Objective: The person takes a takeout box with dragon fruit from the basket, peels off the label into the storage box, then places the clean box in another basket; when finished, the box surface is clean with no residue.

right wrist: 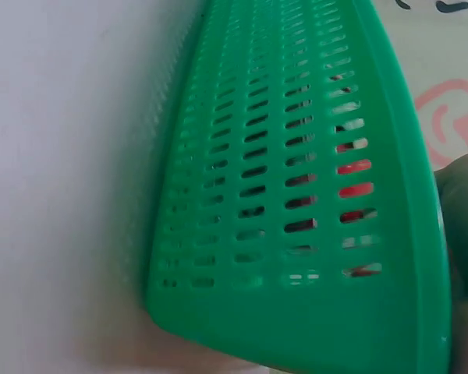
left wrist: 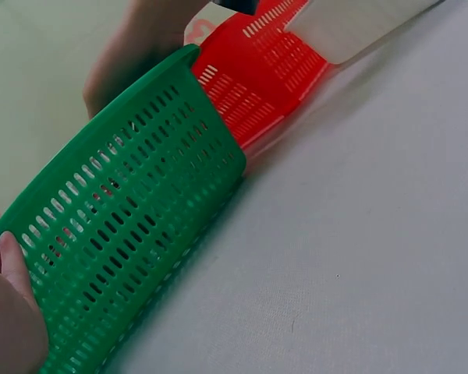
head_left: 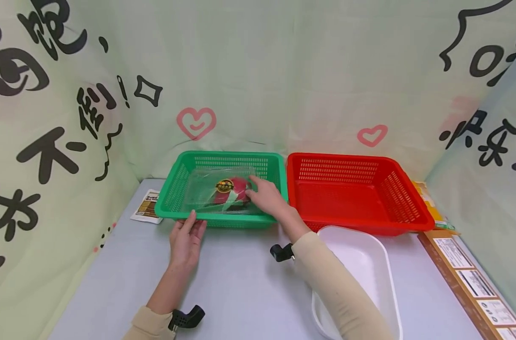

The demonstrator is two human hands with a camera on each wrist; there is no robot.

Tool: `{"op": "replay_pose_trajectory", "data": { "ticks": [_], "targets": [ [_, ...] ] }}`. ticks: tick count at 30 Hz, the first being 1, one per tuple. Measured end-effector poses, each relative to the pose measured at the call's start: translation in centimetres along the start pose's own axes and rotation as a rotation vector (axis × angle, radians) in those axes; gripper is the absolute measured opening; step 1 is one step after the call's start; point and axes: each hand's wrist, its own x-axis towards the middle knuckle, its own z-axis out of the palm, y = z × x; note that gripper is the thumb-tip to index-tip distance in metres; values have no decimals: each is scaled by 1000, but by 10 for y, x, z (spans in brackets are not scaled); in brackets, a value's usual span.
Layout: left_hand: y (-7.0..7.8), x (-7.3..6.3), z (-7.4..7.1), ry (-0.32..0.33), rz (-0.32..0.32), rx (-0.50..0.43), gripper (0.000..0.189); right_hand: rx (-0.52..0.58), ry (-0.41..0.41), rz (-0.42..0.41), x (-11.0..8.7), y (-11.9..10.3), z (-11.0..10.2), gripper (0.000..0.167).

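A clear plastic box lies in the green basket. It holds a red dragon fruit with green scales, and a round black and yellow sticker sits on top. My right hand grips the box's right end, thumb and fingers spread around it. At the basket's front left rim, my left hand holds the edge, and the left wrist view shows its thumb against the outer wall. In the right wrist view the basket wall hides most of the right hand.
Right of the green basket stands a red basket. A white tray lies in front of it, partly under my right sleeve. A brown and white packet is at the left, a long brown carton at the right.
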Motion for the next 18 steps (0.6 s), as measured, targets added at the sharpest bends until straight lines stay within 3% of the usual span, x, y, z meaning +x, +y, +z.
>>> {"op": "replay_pose_trajectory", "data": {
  "ticks": [7, 18],
  "targets": [
    [-1, 1, 1, -14, 4, 11, 20, 133, 12, 27, 6, 5, 2, 59],
    [-1, 0, 0, -21, -12, 12, 19, 220, -3, 64, 7, 9, 4, 61]
  ]
}}
